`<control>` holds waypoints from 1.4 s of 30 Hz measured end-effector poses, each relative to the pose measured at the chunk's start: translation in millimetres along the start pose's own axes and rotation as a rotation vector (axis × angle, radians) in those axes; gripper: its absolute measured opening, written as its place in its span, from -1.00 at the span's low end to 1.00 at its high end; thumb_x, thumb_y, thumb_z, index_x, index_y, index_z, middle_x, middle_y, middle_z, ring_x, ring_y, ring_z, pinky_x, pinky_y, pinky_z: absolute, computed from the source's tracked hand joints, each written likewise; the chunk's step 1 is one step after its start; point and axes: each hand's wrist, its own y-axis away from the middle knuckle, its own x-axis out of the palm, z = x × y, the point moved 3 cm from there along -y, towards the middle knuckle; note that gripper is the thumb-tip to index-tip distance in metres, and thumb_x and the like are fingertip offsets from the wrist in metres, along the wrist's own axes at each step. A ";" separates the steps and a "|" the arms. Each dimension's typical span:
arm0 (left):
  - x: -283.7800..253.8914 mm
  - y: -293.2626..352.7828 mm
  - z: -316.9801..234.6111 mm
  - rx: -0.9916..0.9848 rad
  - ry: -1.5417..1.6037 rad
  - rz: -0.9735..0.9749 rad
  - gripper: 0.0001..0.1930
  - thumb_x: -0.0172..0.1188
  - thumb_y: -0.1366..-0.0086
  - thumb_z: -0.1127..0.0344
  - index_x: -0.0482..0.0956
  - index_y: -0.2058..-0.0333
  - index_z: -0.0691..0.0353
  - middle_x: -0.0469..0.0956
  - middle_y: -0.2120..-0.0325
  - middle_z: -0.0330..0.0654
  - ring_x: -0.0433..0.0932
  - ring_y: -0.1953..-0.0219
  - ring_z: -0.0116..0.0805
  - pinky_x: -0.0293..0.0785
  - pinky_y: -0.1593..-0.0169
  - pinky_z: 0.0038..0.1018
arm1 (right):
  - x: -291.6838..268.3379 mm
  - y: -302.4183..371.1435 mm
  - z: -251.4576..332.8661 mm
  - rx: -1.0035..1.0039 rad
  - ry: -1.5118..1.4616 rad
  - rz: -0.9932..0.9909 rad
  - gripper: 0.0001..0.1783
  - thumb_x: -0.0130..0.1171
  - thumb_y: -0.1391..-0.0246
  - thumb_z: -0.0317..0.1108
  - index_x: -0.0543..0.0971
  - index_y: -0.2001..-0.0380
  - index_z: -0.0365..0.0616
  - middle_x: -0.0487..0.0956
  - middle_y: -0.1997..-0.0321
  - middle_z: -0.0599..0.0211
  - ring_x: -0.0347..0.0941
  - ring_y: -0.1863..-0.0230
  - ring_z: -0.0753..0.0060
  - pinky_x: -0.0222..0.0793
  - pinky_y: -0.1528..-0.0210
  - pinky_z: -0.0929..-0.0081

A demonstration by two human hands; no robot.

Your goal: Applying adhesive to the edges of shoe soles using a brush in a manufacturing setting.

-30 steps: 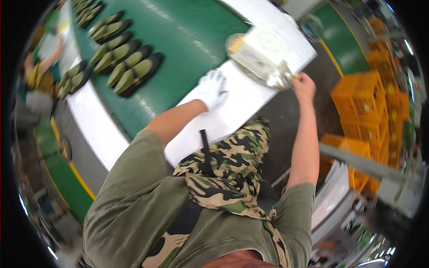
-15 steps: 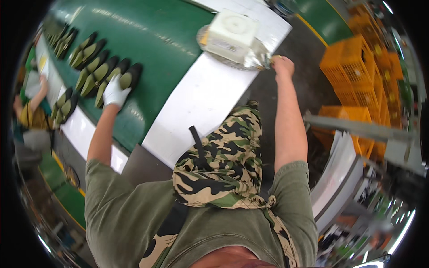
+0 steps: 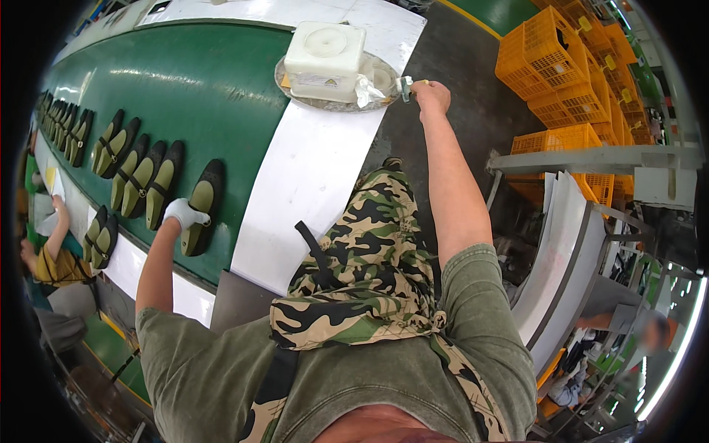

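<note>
My left hand [image 3: 186, 214], in a white glove, grips the heel end of a dark slip-on shoe [image 3: 204, 193] with an olive insole and a strap. The shoe lies on the green work surface [image 3: 244, 81], a little right of the other shoes [image 3: 151, 173]. My bare right hand [image 3: 433, 97] pinches a small brush-like tool [image 3: 405, 88] with a pale and dark green end. That hand is held just right of a round metal tray [image 3: 332, 105]. A white plastic tub [image 3: 325, 63] stands on the tray beside crumpled white material [image 3: 368, 90].
A white strip [image 3: 295, 177] edges the green surface on my side. At the right are stacked orange crates [image 3: 543, 55] and a grey metal beam [image 3: 591, 159]. Another person's arm [image 3: 57, 225] is at the far left, near a separate pair of shoes [image 3: 100, 238].
My left hand has drawn one shoe nearer and to the right, away from the row. The head view has shifted; my right hand stays beside the tray with the tool.
</note>
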 end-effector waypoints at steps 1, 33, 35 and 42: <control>0.8 7.7 -7.2 0.011 0.010 -0.028 -0.14 0.58 0.25 -0.16 0.62 0.07 0.44 0.63 0.08 0.17 0.60 -0.03 0.02 0.50 -0.10 -0.28 | -6.7 1.7 1.5 -0.030 0.068 -0.098 -0.84 0.36 0.25 -0.43 0.66 0.51 -0.27 0.60 0.52 0.34 0.49 0.50 0.51 0.40 0.39 0.44; -29.5 161.6 -398.0 1.641 0.625 -0.649 -0.30 0.46 -0.16 0.18 0.38 -0.25 0.12 0.51 -0.12 -0.12 0.49 -0.15 -0.23 0.40 -0.24 -0.29 | -248.1 171.7 -80.3 -0.136 -0.854 0.020 -0.79 0.39 0.04 -0.56 0.54 0.36 -0.15 0.58 0.33 0.41 0.50 0.34 0.60 0.43 0.28 0.60; -55.8 214.7 -403.0 1.789 0.846 -0.047 -0.41 0.25 -0.35 0.19 0.31 -0.30 0.15 0.42 -0.22 -0.11 0.46 -0.21 -0.26 0.39 -0.26 -0.33 | -251.8 190.0 -61.3 -0.198 -0.906 0.004 -0.78 0.39 0.05 -0.58 0.54 0.37 -0.16 0.58 0.32 0.40 0.49 0.33 0.61 0.44 0.26 0.60; -42.3 232.6 -410.1 1.703 1.002 0.298 -0.43 0.19 -0.39 0.21 0.30 -0.31 0.16 0.42 -0.23 -0.11 0.46 -0.21 -0.27 0.39 -0.27 -0.34 | -254.5 202.0 -51.3 -0.297 -0.937 0.042 -0.80 0.33 0.00 -0.61 0.51 0.36 -0.14 0.60 0.23 0.30 0.50 0.24 0.56 0.43 0.14 0.55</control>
